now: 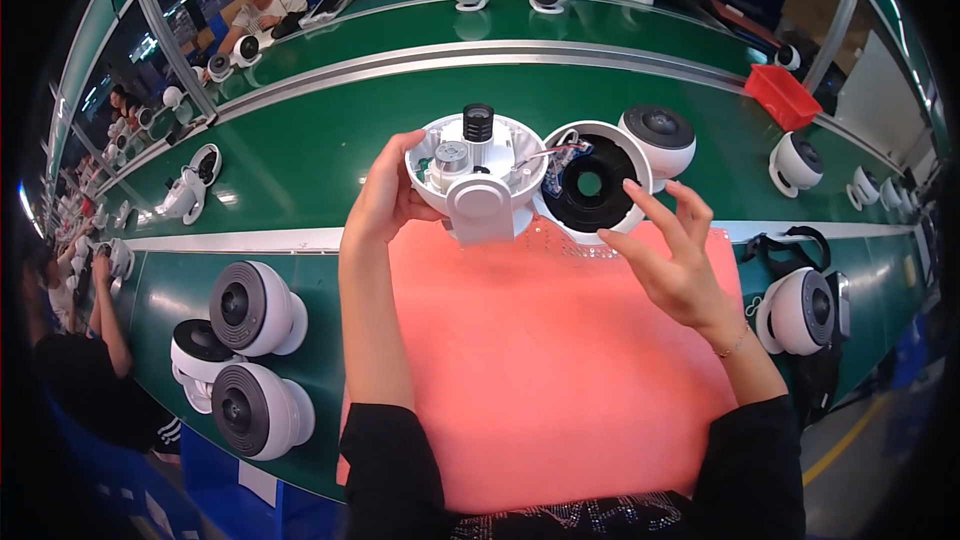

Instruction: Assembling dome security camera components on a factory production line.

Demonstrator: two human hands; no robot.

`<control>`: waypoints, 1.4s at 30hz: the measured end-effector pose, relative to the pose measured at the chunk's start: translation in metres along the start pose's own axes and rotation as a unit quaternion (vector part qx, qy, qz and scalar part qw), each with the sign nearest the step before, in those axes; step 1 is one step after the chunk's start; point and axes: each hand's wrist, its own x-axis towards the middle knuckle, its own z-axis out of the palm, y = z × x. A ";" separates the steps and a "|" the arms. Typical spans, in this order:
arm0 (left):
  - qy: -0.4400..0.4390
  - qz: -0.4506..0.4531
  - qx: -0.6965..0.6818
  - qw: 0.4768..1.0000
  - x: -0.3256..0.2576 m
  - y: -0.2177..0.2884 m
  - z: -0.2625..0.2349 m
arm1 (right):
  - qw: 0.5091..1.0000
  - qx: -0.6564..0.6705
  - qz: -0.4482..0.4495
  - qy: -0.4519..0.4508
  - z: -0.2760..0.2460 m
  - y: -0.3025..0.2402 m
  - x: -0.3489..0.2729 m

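My left hand [388, 195] is closed around the side of a white round camera body [480, 205], held above a pink mat. The body's open top shows a black lens barrel [478, 124], a silver round motor and white plastic parts. Thin wires link it to a white front shell [640, 155] with a black ring inside, tilted beside it on the right. Thumb and index finger of my right hand [680, 265] are at that shell's rim, gripping it lightly; the other fingers stand apart. Its underside is hidden.
The pink mat [540, 370] lies on a green bench. A finished-looking camera [658, 140] stands behind the shell. Several cameras [245, 308] sit at the left, another [800, 310] at the right beside a black strap. A red bin [782, 97] and co-workers are farther off.
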 end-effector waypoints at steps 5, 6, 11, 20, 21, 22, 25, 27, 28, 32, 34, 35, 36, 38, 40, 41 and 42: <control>0.008 -0.034 -0.029 0.999 0.002 -0.010 0.004 | 0.997 -0.023 -0.052 0.043 -0.014 0.005 -0.008; 0.007 -0.038 -0.046 0.998 0.004 -0.015 0.004 | 0.998 -0.023 -0.052 0.041 -0.016 0.008 -0.013; -0.091 -0.059 -0.066 0.992 0.004 -0.024 0.005 | 0.989 0.086 -0.074 0.090 -0.031 0.008 -0.036; -0.672 -0.073 0.254 0.691 -0.013 -0.049 0.096 | 0.666 0.651 0.307 -0.195 -0.067 -0.049 -0.029; -0.672 -0.074 0.253 0.692 -0.014 -0.049 0.104 | 0.652 0.633 0.327 -0.259 -0.067 -0.048 -0.029; -0.682 -0.062 0.276 0.674 -0.016 -0.048 0.109 | 0.651 0.634 0.325 -0.261 -0.065 -0.050 -0.028; -0.637 -0.024 0.273 0.721 -0.029 -0.047 0.095 | 0.622 0.666 0.282 -0.302 -0.059 -0.055 -0.013; -0.428 -0.019 0.232 0.873 -0.039 -0.034 0.083 | 0.637 0.649 0.269 -0.318 -0.058 -0.052 -0.008; -0.330 0.025 0.268 0.905 -0.048 -0.030 0.072 | 0.647 0.635 0.252 -0.338 -0.057 -0.053 -0.007; -0.026 0.093 0.357 0.929 -0.115 -0.015 0.045 | 0.573 0.690 0.348 -0.273 -0.050 -0.056 -0.007; 0.006 0.116 0.314 0.942 -0.154 -0.033 0.031 | 0.579 0.689 0.336 -0.277 -0.045 -0.061 -0.005; -0.015 0.129 0.314 0.940 -0.174 -0.042 0.025 | 0.586 0.685 0.327 -0.282 -0.043 -0.064 -0.003; -0.040 0.122 0.329 0.936 -0.186 -0.050 0.030 | 0.585 0.684 0.331 -0.284 -0.040 -0.066 -0.002; -0.074 0.118 0.414 0.899 -0.203 -0.042 0.048 | 0.599 0.675 0.335 -0.271 -0.042 -0.070 -0.001; -0.041 0.136 0.409 0.901 -0.202 -0.048 0.052 | 0.625 0.644 0.320 -0.305 -0.046 -0.070 0.005; -0.012 0.156 0.404 0.901 -0.202 -0.051 0.053 | 0.650 0.610 0.307 -0.334 -0.048 -0.070 0.008; -0.012 0.157 0.402 0.902 -0.200 -0.053 0.051 | 0.651 0.608 0.307 -0.334 -0.046 -0.069 0.009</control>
